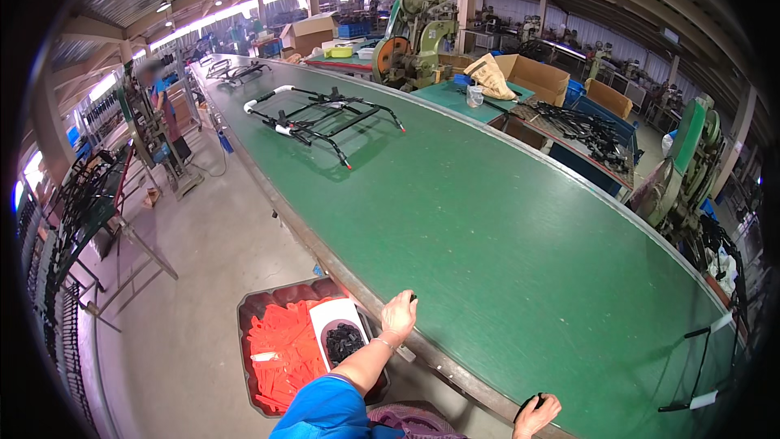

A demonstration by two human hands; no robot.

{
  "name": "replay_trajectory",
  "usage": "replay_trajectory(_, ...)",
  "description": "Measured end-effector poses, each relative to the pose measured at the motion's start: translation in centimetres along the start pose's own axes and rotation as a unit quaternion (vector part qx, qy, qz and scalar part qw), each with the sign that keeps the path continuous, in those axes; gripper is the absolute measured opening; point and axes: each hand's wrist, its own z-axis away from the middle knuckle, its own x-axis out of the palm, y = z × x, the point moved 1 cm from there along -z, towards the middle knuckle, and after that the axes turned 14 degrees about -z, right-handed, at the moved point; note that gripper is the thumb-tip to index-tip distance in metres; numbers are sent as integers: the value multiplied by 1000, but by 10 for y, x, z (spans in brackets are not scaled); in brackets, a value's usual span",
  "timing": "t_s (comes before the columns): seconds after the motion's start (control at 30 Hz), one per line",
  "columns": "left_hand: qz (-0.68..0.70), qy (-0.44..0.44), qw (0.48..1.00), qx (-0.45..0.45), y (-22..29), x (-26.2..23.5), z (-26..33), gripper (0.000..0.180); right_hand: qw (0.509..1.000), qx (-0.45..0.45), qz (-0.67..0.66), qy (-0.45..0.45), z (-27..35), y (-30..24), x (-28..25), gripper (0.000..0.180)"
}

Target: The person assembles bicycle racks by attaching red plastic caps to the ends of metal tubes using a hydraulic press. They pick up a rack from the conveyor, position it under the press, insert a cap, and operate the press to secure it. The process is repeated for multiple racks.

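The head view looks down along a long green conveyor belt (487,219) that curves away toward the upper left of the frame. At the lower left, on the floor beside the belt, a dark red bin (253,309) holds orange plastic strips (280,349) and a small white tray of black parts (344,340). Just right of the bin, the left hand (399,315) rests at the belt's near edge, fingers curled shut around a small dark piece that peeks out at the top; what that piece is cannot be told. At the bottom edge, right of centre, the right hand (536,415) is curled around another small black part (530,400), also at the belt's rim. Further up the belt, in the upper middle of the frame, lies a black tubular frame (321,118) with white and red end caps, well apart from both hands. At the lower right a second black frame (703,370) lies on the belt.

Judging from this, the step in hand seems to be readying small fittings while frames travel along; the next move probably calls for waiting until a frame comes within reach.
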Motion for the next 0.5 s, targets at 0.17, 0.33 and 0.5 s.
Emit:
replay_trajectory(0.17, 9, 6, 1000, 7, -2, 3, 2, 24, 1000, -21, 8, 2, -1, 4, -1, 15)
replay_trajectory(0.33, -2, 29, 999, 17, -1, 2, 1, 23, 995, -82, 48, 31, -4, 8, -1, 21)
replay_trajectory(0.5, 16, 14, 1000, 6, 0, -1, 0, 24, 995, -85, 32, 36, -3, 9, 0, 21)
